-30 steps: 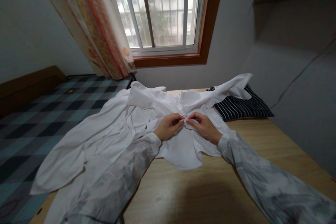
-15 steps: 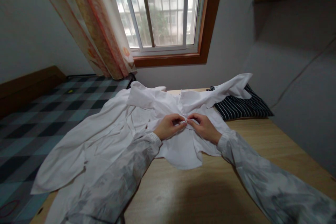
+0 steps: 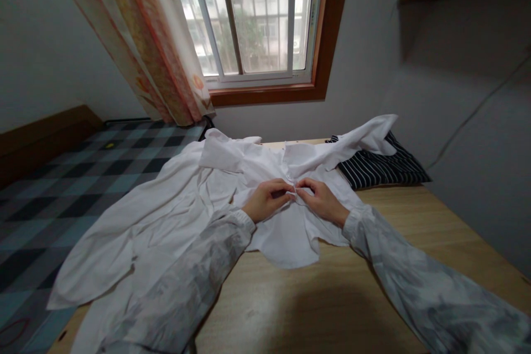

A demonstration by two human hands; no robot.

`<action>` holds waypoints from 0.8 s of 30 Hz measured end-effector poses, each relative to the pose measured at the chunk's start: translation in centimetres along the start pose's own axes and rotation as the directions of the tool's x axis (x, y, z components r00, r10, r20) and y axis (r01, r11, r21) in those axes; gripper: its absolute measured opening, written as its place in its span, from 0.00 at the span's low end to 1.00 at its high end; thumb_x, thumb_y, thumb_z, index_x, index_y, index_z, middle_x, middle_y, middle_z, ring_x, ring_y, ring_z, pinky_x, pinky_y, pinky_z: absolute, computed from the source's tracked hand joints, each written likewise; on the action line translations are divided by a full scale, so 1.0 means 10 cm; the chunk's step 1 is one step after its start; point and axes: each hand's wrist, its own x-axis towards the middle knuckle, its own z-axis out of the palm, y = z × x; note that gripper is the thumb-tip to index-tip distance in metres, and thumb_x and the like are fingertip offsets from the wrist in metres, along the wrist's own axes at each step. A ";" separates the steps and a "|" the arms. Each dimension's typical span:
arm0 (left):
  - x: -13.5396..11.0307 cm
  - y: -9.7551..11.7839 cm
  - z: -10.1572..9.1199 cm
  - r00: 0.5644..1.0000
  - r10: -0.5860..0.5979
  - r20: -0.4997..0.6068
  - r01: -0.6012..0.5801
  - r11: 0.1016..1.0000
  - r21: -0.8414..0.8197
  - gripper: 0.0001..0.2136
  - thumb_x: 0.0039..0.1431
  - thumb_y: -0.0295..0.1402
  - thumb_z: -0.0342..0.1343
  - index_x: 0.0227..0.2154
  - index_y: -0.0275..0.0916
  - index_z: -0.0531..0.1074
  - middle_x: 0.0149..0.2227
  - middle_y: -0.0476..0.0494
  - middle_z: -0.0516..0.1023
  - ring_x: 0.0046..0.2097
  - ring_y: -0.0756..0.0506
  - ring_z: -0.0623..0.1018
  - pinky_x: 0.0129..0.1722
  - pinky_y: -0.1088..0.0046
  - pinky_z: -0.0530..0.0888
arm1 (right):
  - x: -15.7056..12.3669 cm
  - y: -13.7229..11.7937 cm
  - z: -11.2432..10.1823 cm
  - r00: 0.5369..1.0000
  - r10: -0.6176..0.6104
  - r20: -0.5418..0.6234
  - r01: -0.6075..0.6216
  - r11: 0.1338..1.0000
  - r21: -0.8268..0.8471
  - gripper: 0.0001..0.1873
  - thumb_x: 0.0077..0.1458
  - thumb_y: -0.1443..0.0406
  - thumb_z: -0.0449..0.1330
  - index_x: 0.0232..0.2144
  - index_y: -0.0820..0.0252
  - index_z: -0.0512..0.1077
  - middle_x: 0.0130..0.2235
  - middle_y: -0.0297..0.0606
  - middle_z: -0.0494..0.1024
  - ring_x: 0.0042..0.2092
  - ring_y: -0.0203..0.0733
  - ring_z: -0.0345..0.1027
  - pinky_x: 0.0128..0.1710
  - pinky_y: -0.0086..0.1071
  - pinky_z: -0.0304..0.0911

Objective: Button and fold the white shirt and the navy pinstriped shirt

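Observation:
A white shirt [image 3: 174,204] lies spread over a wooden table [image 3: 315,298], collar toward the window. My left hand [image 3: 265,202] and my right hand [image 3: 319,199] meet at the shirt's front opening, just below the collar. Both hands have their fingers pinched on the fabric edges there, fingertips almost touching. What sits between the fingertips is too small to make out. Both my arms wear pale grey patterned sleeves.
A dark striped garment [image 3: 381,168] lies folded at the table's far right, partly under a white sleeve. A bed with a checked blue cover [image 3: 62,188] stands to the left. Behind are a window [image 3: 257,16], a patterned curtain [image 3: 153,44] and grey walls.
The hands stay pinched at the same spot on the shirt front, with only slight finger movement. The view has shifted a little.

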 end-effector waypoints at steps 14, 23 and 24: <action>0.04 -0.01 -0.38 0.966 -0.171 0.195 0.148 0.981 0.129 0.15 0.59 0.45 0.67 0.30 0.37 0.78 0.22 0.56 0.63 0.26 0.52 0.61 0.27 0.75 0.58 | 0.13 -0.19 -0.65 0.968 0.027 0.248 -0.069 0.985 0.161 0.15 0.57 0.58 0.57 0.20 0.54 0.66 0.22 0.31 0.64 0.27 0.39 0.56 0.29 0.34 0.56; 0.09 0.08 -0.39 0.931 -0.241 0.274 0.152 0.938 0.311 0.21 0.62 0.53 0.64 0.28 0.38 0.81 0.20 0.53 0.69 0.22 0.52 0.65 0.25 0.74 0.56 | 0.09 -0.27 -0.54 0.709 0.087 0.700 -0.226 0.968 0.109 0.18 0.64 0.52 0.64 0.34 0.57 0.86 0.28 0.36 0.83 0.30 0.41 0.73 0.31 0.32 0.66; 0.09 0.08 -0.39 0.922 -0.244 0.301 0.144 0.937 0.320 0.20 0.62 0.52 0.64 0.28 0.39 0.82 0.20 0.53 0.71 0.23 0.52 0.66 0.25 0.74 0.57 | 0.10 -0.27 -0.56 0.705 0.071 0.706 -0.222 0.967 0.124 0.17 0.64 0.52 0.64 0.35 0.57 0.86 0.30 0.37 0.84 0.31 0.41 0.75 0.33 0.32 0.68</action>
